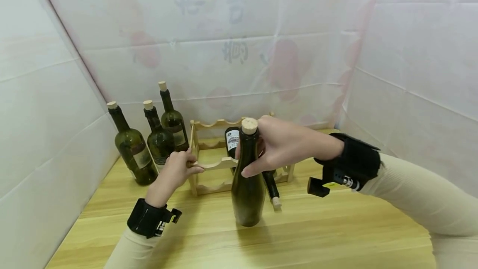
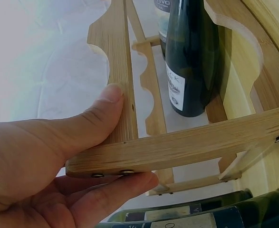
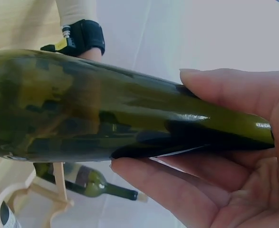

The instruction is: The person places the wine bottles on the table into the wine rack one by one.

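Observation:
My right hand (image 1: 278, 146) grips a dark green wine bottle (image 1: 248, 196) by its neck, thumb on one side and fingers on the other. The bottle is upright with a cork (image 1: 249, 125) in its mouth, in front of a wooden wine rack (image 1: 214, 165). Its smooth green glass fills much of the right wrist view. With thumb above and fingers below, my left hand (image 1: 175, 171) holds the rack's front left corner; its thumb presses a scalloped rail (image 2: 118, 71) in the left wrist view. Bottles with pale labels, such as this dark one (image 2: 191, 61), lie in the rack.
Three corked green bottles (image 1: 136, 155) stand on the table left of the rack, close by my left hand. From the rack's front sticks a corked neck (image 1: 271, 188). White sheeting (image 1: 224, 53) hangs behind and at both sides of the wooden table (image 1: 317, 231).

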The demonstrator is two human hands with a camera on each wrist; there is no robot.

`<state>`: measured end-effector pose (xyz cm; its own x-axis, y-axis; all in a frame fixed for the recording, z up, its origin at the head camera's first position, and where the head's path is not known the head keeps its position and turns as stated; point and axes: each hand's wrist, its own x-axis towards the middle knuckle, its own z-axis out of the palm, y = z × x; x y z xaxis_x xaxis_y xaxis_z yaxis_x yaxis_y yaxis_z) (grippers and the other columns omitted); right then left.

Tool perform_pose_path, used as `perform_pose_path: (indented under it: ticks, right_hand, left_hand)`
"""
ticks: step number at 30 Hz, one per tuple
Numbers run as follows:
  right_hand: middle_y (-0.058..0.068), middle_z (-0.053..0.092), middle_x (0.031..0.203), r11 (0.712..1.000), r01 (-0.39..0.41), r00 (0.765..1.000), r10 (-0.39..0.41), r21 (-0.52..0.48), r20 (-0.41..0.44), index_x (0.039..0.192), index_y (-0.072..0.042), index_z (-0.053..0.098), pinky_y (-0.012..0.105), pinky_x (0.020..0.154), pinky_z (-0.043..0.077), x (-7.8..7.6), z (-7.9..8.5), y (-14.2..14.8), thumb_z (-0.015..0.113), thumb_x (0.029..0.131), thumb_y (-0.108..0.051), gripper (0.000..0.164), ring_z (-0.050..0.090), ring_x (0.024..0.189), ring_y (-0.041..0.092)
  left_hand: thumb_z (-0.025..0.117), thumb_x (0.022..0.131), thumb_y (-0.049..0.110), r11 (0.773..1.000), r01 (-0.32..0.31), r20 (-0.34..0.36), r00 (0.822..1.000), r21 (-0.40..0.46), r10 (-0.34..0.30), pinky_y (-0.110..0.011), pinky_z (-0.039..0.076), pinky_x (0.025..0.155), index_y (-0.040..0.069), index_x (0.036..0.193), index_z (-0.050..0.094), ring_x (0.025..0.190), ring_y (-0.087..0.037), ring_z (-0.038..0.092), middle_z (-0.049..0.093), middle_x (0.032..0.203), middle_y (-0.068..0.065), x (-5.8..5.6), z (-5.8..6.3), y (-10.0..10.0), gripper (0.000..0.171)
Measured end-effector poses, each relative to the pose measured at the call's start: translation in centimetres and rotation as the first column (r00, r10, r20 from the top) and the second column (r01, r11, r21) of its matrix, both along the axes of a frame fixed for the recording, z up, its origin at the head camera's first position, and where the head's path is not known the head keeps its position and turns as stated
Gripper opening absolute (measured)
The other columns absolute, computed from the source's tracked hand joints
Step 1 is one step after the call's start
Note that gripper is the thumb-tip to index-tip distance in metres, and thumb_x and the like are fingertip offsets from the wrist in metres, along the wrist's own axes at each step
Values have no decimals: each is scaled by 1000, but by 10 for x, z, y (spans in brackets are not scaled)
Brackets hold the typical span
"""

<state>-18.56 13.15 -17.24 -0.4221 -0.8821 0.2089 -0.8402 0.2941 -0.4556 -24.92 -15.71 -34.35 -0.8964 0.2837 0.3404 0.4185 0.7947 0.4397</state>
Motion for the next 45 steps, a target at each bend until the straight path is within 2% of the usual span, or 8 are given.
perform_pose_path:
  ticks: [7, 15, 23, 28, 31, 36, 39, 45]
  right_hand:
    - [-11, 66, 87, 998, -55, 998, 53, -29, -39, 94, -15, 67, 24, 67, 53, 2, -3, -14, 79, 77, -20, 22, 63, 75, -2]
    - [-10, 67, 89, 993, -106, 994, 104, -59, -42, 97, -12, 67, 21, 68, 53, 6, -4, -23, 77, 79, -18, 22, 63, 78, -3]
    - [-9, 67, 87, 989, -126, 989, 120, -72, -84, 97, -9, 68, 20, 68, 52, 4, -17, -34, 78, 79, -18, 22, 61, 76, -6]
    - [-11, 67, 85, 988, -134, 982, 123, -71, -142, 95, -11, 69, 18, 68, 51, 5, -24, -41, 78, 78, -20, 21, 59, 76, -9]
    - [-14, 66, 81, 988, -143, 977, 131, -64, -167, 93, -13, 70, 16, 66, 49, 6, -25, -44, 77, 78, -21, 18, 57, 73, -11]
    - [-18, 52, 61, 992, -121, 958, 108, -30, -265, 86, -20, 69, 20, 67, 38, 8, -30, -47, 78, 78, -26, 14, 45, 55, -8]
    - [-16, 39, 54, 994, -104, 945, 93, -19, -315, 79, -21, 64, 24, 64, 31, 10, -33, -49, 78, 77, -29, 16, 35, 49, -4]
    - [-9, 27, 56, 993, -119, 947, 110, -13, -302, 76, -18, 58, 19, 55, 25, 13, -36, -53, 76, 80, -27, 20, 25, 50, 1]
  left_hand:
    - [78, 76, 20, 1000, 6, -21, 1000, 0, -6, -29, 45, 53, 12, 73, 71, 93, -33, 64, 59, 118, -29, 1, 2, 0, 11]
    - [79, 75, 22, 1000, -6, -24, 1000, -16, 5, -29, 43, 53, 13, 72, 70, 82, -31, 66, 58, 119, -29, -1, 3, -1, 12]
    - [78, 75, 23, 1000, 19, -32, 999, -12, -19, -29, 42, 53, 16, 63, 62, 99, -34, 63, 61, 116, -28, -1, -1, -1, 22]
    - [78, 75, 24, 1000, 20, -44, 999, -12, -21, -29, 42, 51, 16, 62, 62, 87, -30, 66, 68, 102, -23, -2, 0, -2, 21]
    - [78, 75, 23, 1000, 20, -41, 999, -15, -21, -28, 41, 50, 15, 62, 62, 82, -28, 66, 70, 86, -17, -1, 2, -2, 22]
    - [79, 75, 23, 1000, 18, -44, 999, -23, -19, -28, 39, 50, 14, 62, 62, 73, -26, 65, 70, 83, -16, -2, 3, -3, 23]
    - [79, 74, 24, 999, 13, -52, 999, -34, -15, -30, 41, 50, 15, 63, 63, 59, -19, 61, 71, 83, -14, -2, 3, -3, 21]
    - [78, 74, 23, 999, 19, -50, 999, -38, -21, -29, 36, 50, 13, 62, 60, 61, -21, 60, 67, 69, -10, 0, 5, -2, 24]
